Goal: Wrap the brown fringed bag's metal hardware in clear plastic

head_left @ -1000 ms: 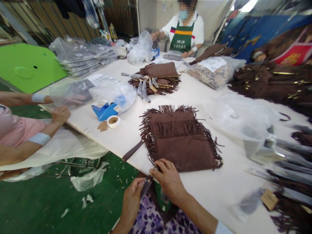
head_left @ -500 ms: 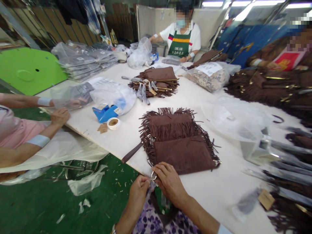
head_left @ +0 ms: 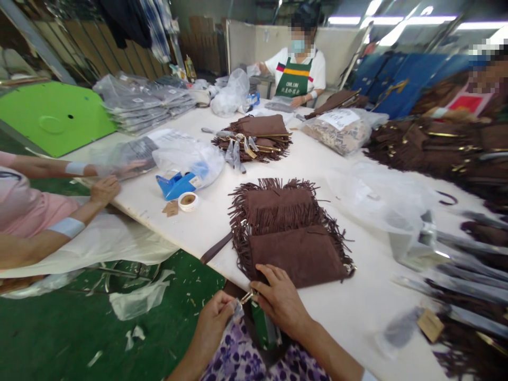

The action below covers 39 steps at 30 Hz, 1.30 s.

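A dark brown fringed bag (head_left: pixel 297 254) lies on the table in front of me, its wrist strap (head_left: pixel 216 247) hanging toward the table edge. Just below the bag's near left corner, a metal clasp (head_left: pixel 246 297) spans the gap between my hands. My left hand (head_left: pixel 217 312) is closed, pinching the strap end with clear plastic wrap at the clasp's lower end. At the clasp's upper end are the bent fingers of my right hand (head_left: pixel 280 299), partly over the bag's near edge; its thumb is hidden. A dark strap (head_left: pixel 256 338) loops down over my lap.
Stacked fringed bags (head_left: pixel 257 132) lie farther back. On the left are a blue tape dispenser (head_left: pixel 177 185), a tape roll (head_left: pixel 188 201) and a co-worker's hands (head_left: pixel 105 190). Clear plastic (head_left: pixel 381 196) and more bags (head_left: pixel 476 275) are on the right. Another person sits opposite.
My left hand has moved slightly left and down, and more of the metal clasp shows between the hands. The right hand stays by the bag's near edge. The view has shifted slightly.
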Motion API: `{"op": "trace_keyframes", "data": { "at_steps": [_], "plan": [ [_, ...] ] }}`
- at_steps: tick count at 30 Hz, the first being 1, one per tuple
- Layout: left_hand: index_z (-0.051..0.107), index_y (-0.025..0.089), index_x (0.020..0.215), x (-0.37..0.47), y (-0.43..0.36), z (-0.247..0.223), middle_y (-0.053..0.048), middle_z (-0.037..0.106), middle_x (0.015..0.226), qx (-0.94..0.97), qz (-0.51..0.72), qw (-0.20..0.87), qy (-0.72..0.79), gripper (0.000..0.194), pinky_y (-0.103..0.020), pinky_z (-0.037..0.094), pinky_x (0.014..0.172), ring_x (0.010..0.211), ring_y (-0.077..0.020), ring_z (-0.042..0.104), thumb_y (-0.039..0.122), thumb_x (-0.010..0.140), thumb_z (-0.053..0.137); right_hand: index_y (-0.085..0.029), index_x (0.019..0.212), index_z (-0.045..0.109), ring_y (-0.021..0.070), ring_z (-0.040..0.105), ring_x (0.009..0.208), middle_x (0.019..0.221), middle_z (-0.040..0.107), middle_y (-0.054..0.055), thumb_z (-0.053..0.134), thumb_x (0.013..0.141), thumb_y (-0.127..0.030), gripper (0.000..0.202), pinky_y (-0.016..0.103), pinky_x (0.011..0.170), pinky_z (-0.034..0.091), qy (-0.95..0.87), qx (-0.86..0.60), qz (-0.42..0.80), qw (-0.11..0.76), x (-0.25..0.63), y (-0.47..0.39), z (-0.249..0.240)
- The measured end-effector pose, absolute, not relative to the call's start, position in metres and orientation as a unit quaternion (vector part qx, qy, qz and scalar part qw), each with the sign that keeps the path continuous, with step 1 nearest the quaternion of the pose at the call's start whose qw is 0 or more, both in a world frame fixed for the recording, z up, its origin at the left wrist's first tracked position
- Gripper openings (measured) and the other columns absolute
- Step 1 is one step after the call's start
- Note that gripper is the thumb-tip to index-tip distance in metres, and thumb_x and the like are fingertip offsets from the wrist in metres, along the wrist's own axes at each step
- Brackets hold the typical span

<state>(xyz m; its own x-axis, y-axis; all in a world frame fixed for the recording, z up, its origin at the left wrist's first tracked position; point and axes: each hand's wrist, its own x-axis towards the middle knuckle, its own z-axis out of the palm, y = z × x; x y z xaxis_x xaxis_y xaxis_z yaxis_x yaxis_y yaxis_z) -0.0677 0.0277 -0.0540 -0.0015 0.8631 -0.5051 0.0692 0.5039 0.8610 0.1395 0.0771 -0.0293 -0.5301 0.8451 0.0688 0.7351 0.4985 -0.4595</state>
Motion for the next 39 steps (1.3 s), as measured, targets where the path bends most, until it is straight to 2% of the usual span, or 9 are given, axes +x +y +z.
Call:
{"op": "trace_keyframes", "data": {
  "at_steps": [4,9,14,20,23,26,31,34,39],
  "plan": [
    [0.061,0.017,0.078,-0.065,0.029,-0.059,-0.004,0.068,0.071,0.375,0.327,0.589,0.637,0.028,-0.029,0.042,0.064,0.064,-0.0195,0.059,0.045,0.078,0.060,-0.030,0.109,0.065,0.0278,0.041,0.125,0.139,0.047,0.006,0.054,0.092,-0.027,0.021,0.047,0.102,0.037,-0.852,-0.461,0.188,0.164,0.140,0.076,-0.035],
    [0.061,0.018,0.078,-0.059,0.029,-0.061,-0.001,0.065,0.069,0.391,0.332,0.573,0.639,0.032,-0.028,0.041,0.064,0.066,-0.0195,0.057,0.049,0.081,0.056,-0.030,0.107,0.066,0.0281,0.041,0.124,0.138,0.048,0.006,0.055,0.091,-0.028,0.019,0.048,0.102,0.037,-0.846,-0.469,0.184,0.176,0.137,0.075,-0.038],
    [0.062,0.020,0.080,-0.052,0.027,-0.056,-0.001,0.066,0.073,0.448,0.323,0.497,0.669,0.031,-0.029,0.041,0.068,0.072,-0.0208,0.059,0.048,0.086,0.050,-0.028,0.103,0.067,0.0280,0.041,0.124,0.136,0.048,0.006,0.055,0.091,-0.030,0.017,0.048,0.103,0.036,-0.840,-0.473,0.192,0.184,0.136,0.076,-0.038],
    [0.061,0.021,0.083,-0.033,0.031,-0.047,-0.002,0.069,0.078,0.458,0.330,0.468,0.680,0.031,-0.031,0.043,0.073,0.077,-0.0227,0.062,0.047,0.088,0.047,-0.025,0.102,0.068,0.0280,0.040,0.125,0.137,0.048,0.008,0.054,0.091,-0.027,0.018,0.049,0.105,0.035,-0.835,-0.478,0.193,0.194,0.134,0.074,-0.043],
    [0.061,0.021,0.084,-0.024,0.036,-0.048,-0.003,0.069,0.080,0.458,0.331,0.448,0.693,0.031,-0.032,0.042,0.073,0.078,-0.0233,0.062,0.047,0.088,0.046,-0.024,0.109,0.066,0.0283,0.038,0.128,0.141,0.045,0.010,0.052,0.091,-0.022,0.023,0.050,0.107,0.033,-0.840,-0.470,0.191,0.192,0.136,0.072,-0.044],
    [0.060,0.021,0.084,-0.020,0.040,-0.050,-0.002,0.068,0.077,0.455,0.320,0.437,0.707,0.031,-0.031,0.041,0.069,0.073,-0.0229,0.061,0.047,0.088,0.044,-0.022,0.124,0.058,0.0285,0.034,0.133,0.149,0.037,0.011,0.050,0.090,-0.019,0.035,0.051,0.111,0.030,-0.859,-0.437,0.201,0.174,0.141,0.071,-0.042],
    [0.057,0.023,0.084,-0.019,0.043,-0.046,-0.001,0.068,0.078,0.472,0.293,0.419,0.719,0.028,-0.030,0.040,0.070,0.075,-0.0223,0.062,0.045,0.091,0.042,-0.019,0.131,0.051,0.0291,0.026,0.140,0.155,0.028,0.011,0.056,0.088,-0.033,0.046,0.052,0.115,0.023,-0.862,-0.420,0.233,0.164,0.147,0.067,-0.043],
    [0.056,0.024,0.084,-0.015,0.044,-0.042,-0.002,0.068,0.080,0.506,0.257,0.391,0.725,0.027,-0.029,0.038,0.069,0.077,-0.0221,0.062,0.042,0.093,0.037,-0.021,0.128,0.053,0.0284,0.028,0.139,0.155,0.030,0.010,0.059,0.087,-0.034,0.044,0.052,0.115,0.024,-0.854,-0.432,0.233,0.174,0.145,0.066,-0.050],
    [0.054,0.025,0.088,-0.007,0.045,-0.044,-0.005,0.067,0.077,0.569,0.187,0.326,0.732,0.028,-0.030,0.034,0.064,0.071,-0.0249,0.063,0.042,0.095,0.032,-0.021,0.118,0.060,0.0262,0.037,0.134,0.148,0.042,0.008,0.064,0.081,-0.020,0.037,0.050,0.114,0.028,-0.835,-0.453,0.226,0.217,0.139,0.067,-0.059]
  ]
}}
